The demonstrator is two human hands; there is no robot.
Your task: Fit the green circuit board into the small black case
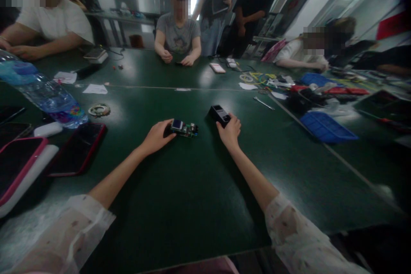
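My left hand (159,136) grips the left end of a small green circuit board (188,129), which carries a little square screen (177,125) and several components along its right end. To the right, my right hand (230,130) is wrapped around a black box-shaped case (219,113) with a grey panel on its top face. Board and case are apart, with dark green table (192,171) between them. My fingers hide the left end of the board and the near end of the case.
On the left are a plastic bottle (48,94), phones (78,150) and a tape roll (99,110). A blue tray (327,127), a wrench (263,103) and tangled cables (260,78) lie to the right. A person (178,36) sits across the table; others are around.
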